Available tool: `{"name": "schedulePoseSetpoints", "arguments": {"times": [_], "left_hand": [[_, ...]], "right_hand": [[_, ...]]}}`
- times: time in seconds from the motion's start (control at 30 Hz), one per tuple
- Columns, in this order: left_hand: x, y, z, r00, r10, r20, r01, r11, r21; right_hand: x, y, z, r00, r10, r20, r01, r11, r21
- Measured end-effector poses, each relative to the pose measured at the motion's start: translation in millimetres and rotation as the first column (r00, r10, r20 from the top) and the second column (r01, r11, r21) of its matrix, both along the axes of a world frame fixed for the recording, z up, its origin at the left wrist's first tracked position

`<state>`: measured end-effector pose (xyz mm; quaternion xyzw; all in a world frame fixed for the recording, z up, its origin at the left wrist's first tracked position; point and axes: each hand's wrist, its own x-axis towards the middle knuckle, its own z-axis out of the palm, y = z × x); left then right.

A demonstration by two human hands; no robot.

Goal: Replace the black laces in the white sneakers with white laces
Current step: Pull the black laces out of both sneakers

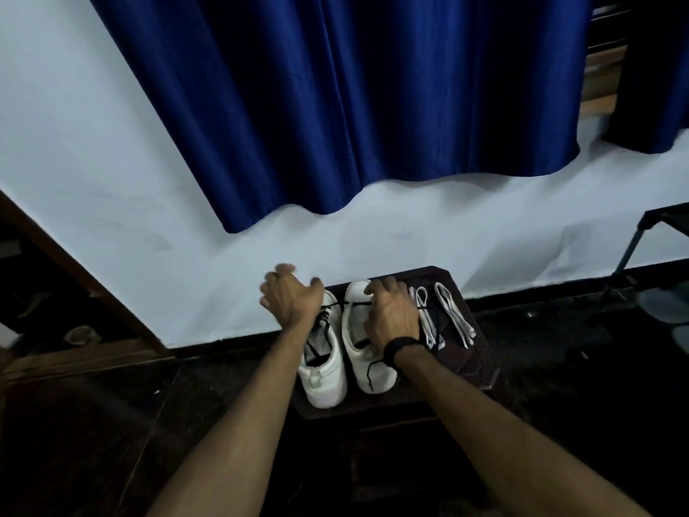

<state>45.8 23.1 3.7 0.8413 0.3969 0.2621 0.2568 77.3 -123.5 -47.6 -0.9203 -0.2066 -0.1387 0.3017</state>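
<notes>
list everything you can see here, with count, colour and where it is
sneakers: 2, white, side by side on the low table
black laces: partly threaded, black, on the sneakers
white laces: 2 bundles, white, on the table right of the sneakers
low table: 1, dark wood, against the wall
curtain: 1, blue, hanging above
wall: white, behind the table
left hand: open, above the left sneaker's toe
right hand: resting on the right sneaker
wristband: 1, black, right wrist

Two white sneakers [337,352], two white lace bundles [453,315]

A home room: blue curtain [335,98] over a pale wall [74,143], dark floor [93,423], small wooden table [481,371] (low).
</notes>
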Motion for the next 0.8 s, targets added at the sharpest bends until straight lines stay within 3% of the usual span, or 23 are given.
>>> {"name": "schedulePoseSetpoints", "arguments": {"times": [0.07,0.17,0.27,0.4,0.43,0.5,0.53,0.57,0.6,0.63,0.67,0.7,0.73,0.77,0.8], "left_hand": [[-6.2,-15.7,-20.1,0.971,-0.179,-0.159,0.186,0.982,0.031],[-10.6,-31.2,-36.7,0.942,-0.246,-0.227,0.283,0.947,0.149],[-12.1,-39.4,-43.4,0.937,-0.264,-0.23,0.324,0.9,0.29],[-17.1,-47.1,-44.2,0.918,-0.248,-0.308,0.347,0.879,0.327],[-17.9,-48.5,-43.3,0.915,-0.232,-0.33,0.341,0.88,0.33],[-17.3,-52.1,-41.9,0.913,-0.199,-0.358,0.326,0.881,0.343],[-16.4,-53.9,-42.2,0.914,-0.187,-0.359,0.318,0.881,0.35],[-15.7,-56.0,-42.7,0.919,-0.172,-0.354,0.305,0.881,0.363],[-14.4,-57.4,-43.5,0.924,-0.153,-0.35,0.287,0.881,0.375],[-13.4,-58.7,-44.6,0.926,-0.136,-0.351,0.275,0.881,0.385],[-12.7,-59.7,-44.7,0.926,-0.131,-0.354,0.272,0.881,0.386],[-11.9,-60.0,-44.9,0.925,-0.134,-0.356,0.274,0.884,0.379],[-11.8,-60.5,-44.2,0.924,-0.136,-0.357,0.274,0.887,0.371],[-12.2,-61.0,-43.5,0.924,-0.133,-0.358,0.27,0.891,0.365],[-12.1,-61.5,-43.1,0.924,-0.126,-0.362,0.265,0.893,0.364]], "right_hand": [[12.0,5.2,11.8,0.993,0.115,-0.007,-0.113,0.968,-0.223],[29.6,17.4,21.6,0.985,0.169,-0.045,-0.17,0.862,-0.478],[41.4,25.4,22.8,0.988,0.14,-0.07,-0.155,0.821,-0.549],[45.9,25.7,18.2,0.988,0.144,-0.058,-0.151,0.811,-0.565],[47.1,24.2,16.2,0.986,0.119,-0.113,-0.159,0.864,-0.478],[52.1,21.9,17.1,0.948,0.087,-0.305,-0.12,0.988,-0.093],[57.2,20.2,19.3,0.888,0.138,-0.439,-0.066,0.983,0.174],[61.9,19.2,24.0,0.816,0.217,-0.536,0.028,0.911,0.411],[66.9,17.5,29.0,0.759,0.279,-0.588,0.109,0.836,0.537],[71.7,14.7,34.0,0.738,0.306,-0.601,0.11,0.824,0.556],[77.4,10.4,41.0,0.745,0.3,-0.596,0.007,0.89,0.456],[80.3,5.0,50.6,0.761,0.259,-0.595,-0.15,0.962,0.227],[84.4,2.4,55.4,0.809,0.199,-0.553,-0.273,0.961,-0.054],[85.1,-0.2,60.7,0.856,0.152,-0.493,-0.33,0.896,-0.297],[87.3,-1.8,66.8,0.886,0.129,-0.446,-0.346,0.823,-0.45]]}}
